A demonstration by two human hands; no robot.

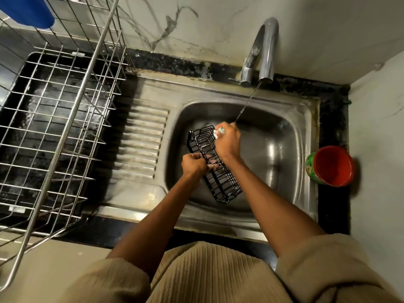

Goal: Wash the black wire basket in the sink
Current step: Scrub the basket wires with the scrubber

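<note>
The long black wire basket (220, 180) is held tilted over the steel sink (282, 154). My left hand (193, 164) grips its left long side near the middle, fingers through the wires. My right hand (227, 142) is closed on a soapy green scrubber (219, 131) pressed against the basket's far end. A thin stream of water (248, 103) falls from the tap (265, 51) and lands just behind my right hand.
A ribbed drainboard (142, 141) lies left of the basin. A large steel wire dish rack (54, 119) stands on the black counter at the left. A red-topped green container (328, 166) sits at the sink's right edge. The wall is close behind.
</note>
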